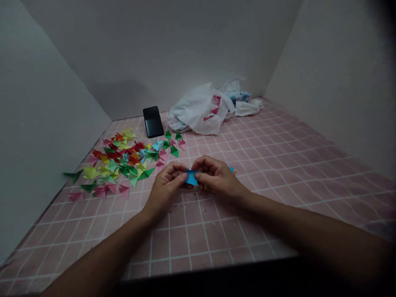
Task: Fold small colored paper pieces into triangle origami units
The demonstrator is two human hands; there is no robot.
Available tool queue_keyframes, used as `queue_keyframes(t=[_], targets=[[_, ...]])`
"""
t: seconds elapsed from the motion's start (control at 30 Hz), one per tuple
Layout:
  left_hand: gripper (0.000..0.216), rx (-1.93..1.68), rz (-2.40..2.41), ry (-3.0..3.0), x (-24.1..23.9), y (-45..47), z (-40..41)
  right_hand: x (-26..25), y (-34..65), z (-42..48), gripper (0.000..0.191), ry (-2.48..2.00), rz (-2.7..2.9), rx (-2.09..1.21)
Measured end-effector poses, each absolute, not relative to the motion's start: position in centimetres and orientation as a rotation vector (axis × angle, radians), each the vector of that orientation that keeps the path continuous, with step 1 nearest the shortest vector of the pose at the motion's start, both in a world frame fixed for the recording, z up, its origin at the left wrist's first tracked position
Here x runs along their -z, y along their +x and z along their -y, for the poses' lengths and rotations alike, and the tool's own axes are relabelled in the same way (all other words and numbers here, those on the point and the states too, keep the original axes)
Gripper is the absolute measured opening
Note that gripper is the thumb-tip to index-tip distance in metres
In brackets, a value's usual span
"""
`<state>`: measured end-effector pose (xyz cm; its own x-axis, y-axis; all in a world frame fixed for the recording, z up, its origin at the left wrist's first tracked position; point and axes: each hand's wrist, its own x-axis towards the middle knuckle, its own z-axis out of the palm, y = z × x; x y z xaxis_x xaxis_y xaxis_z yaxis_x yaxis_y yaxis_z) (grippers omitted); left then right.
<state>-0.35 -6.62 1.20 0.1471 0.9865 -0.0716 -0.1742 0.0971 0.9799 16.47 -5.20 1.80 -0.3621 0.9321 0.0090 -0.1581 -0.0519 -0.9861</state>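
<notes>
A small piece of blue paper is pinched between both hands, just above the pink checked cloth. My left hand is closed on its left side, with the thumb in front. On the other side, my right hand grips it the same way, thumb and fingers pressed together. Behind and below my right hand, bits of blue and orange-yellow paper peek out, mostly hidden. Left of my hands lies a spread of folded paper pieces in red, green, yellow, pink and light blue.
A black phone leans upright near the back wall. Beside it sits a crumpled white plastic bag, with more white and blue wrapping to its right. Pale walls enclose the pink checked tablecloth at the left, back and right.
</notes>
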Motion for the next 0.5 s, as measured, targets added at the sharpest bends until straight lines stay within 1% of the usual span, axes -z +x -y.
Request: queue_keyframes(t=[0.27, 0.5], targets=[[0.014, -1.161, -0.96, 1.039, -1.2, -0.19, 6.85, -2.12, 16.66, 5.09, 0.008, -0.861, 1.348, -1.547], [0.009, -1.18, -0.962, 1.071, -1.05, -0.37, 6.76, -2.1, 16.7, 5.15, 0.009, -0.856, 1.322, -1.567]])
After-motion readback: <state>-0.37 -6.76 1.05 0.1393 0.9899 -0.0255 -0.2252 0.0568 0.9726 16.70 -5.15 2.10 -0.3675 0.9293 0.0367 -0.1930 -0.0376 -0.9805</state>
